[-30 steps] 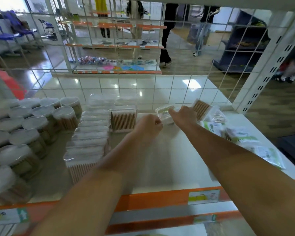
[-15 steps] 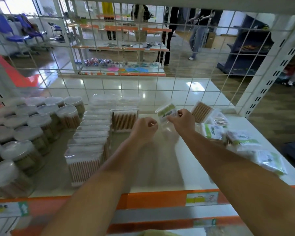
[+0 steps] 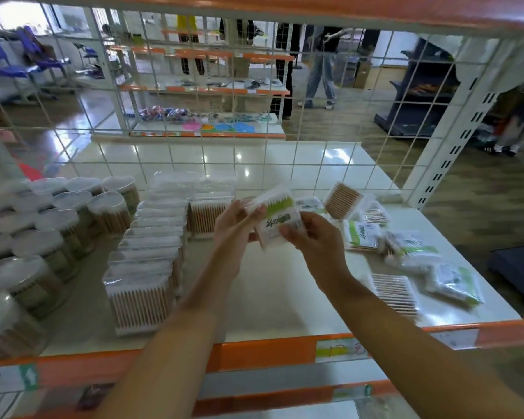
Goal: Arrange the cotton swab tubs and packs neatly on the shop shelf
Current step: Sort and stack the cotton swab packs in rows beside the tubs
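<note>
Both hands hold one flat cotton swab pack (image 3: 277, 217) with a green and white label above the middle of the white shelf (image 3: 273, 300). My left hand (image 3: 238, 220) grips its left edge; my right hand (image 3: 310, 234) pinches its lower right corner. Round clear tubs (image 3: 58, 225) of swabs stand in rows at the left. Beside them runs a column of clear square packs (image 3: 147, 261). Several loose packs (image 3: 406, 252) lie scattered at the right, some label up, some showing wooden sticks.
A white wire grid (image 3: 297, 122) closes the back of the shelf. An orange price rail (image 3: 254, 355) runs along the front edge, and an upright post (image 3: 454, 134) stands at the back right. People and other shelving are visible beyond the grid.
Both hands have lifted the labelled pack from the back of the shelf and drawn it toward me. The camera has also moved closer and higher.
</note>
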Demonstrator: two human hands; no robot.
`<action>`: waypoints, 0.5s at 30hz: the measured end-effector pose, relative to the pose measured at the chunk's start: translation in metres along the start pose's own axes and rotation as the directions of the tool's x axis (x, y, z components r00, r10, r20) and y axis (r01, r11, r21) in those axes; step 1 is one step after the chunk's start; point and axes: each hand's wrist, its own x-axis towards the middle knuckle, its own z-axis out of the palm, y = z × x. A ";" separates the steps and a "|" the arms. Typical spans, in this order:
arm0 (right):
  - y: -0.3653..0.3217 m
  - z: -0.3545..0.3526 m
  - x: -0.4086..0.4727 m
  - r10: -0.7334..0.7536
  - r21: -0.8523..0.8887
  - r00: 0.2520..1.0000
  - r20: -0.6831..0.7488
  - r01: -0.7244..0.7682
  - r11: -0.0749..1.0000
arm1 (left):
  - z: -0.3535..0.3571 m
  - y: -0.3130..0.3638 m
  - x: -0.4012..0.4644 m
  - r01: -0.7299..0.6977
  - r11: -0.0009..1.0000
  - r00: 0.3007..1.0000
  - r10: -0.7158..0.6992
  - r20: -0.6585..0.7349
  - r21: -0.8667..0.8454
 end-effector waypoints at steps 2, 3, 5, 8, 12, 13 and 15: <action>0.003 -0.002 -0.010 -0.001 0.024 0.998 0.056 -0.001 1.000 | -0.002 -0.001 -0.007 0.009 0.999 1.000 -0.009 -0.002 -0.036; 0.005 -0.002 -0.014 0.002 0.016 0.998 0.061 -0.003 1.000 | -0.003 -0.001 -0.010 0.014 0.999 1.000 -0.014 -0.005 -0.041; 0.008 0.001 -0.019 0.000 -0.051 1.000 0.019 0.001 0.999 | -0.003 -0.003 -0.015 0.024 0.999 1.000 -0.024 -0.013 -0.031; 0.005 0.004 -0.025 -0.151 -0.291 0.982 -0.117 0.111 0.950 | -0.003 -0.003 -0.021 0.014 1.000 0.999 -0.013 -0.035 0.024; -0.008 0.006 -0.034 -0.322 -0.488 0.945 0.058 0.309 0.816 | 0.000 -0.004 -0.026 0.001 0.994 0.994 0.011 -0.107 0.114; -0.012 0.007 -0.037 -0.253 -0.505 0.959 0.132 0.284 0.815 | 0.000 -0.006 -0.027 0.002 0.987 0.992 0.018 -0.123 0.159; -0.015 0.009 -0.040 -0.111 -0.529 0.966 0.232 0.221 0.819 | 0.002 -0.009 -0.030 0.018 0.963 0.987 0.026 -0.159 0.270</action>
